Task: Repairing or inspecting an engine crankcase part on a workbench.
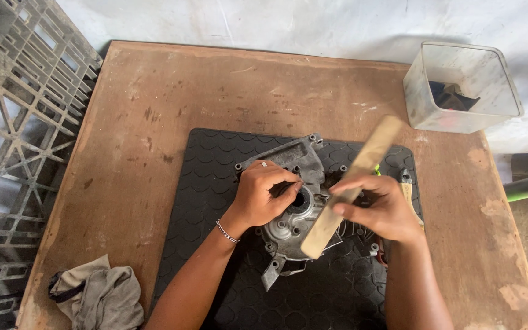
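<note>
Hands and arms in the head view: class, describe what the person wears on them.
Both forearms are bare, with no sleeves or gloves showing. The left hand has a silver ring on one finger and a thin silver chain bracelet at the wrist. The right hand wears nothing visible.

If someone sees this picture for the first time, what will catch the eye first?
First, the two hands at the centre: the left hand rests on a grey metal engine casing, and the right hand holds a wooden stick slanted over it. The casing lies on a black rubber mat on a worn wooden table. A crumpled rag lies at the table's near-left corner.
</note>
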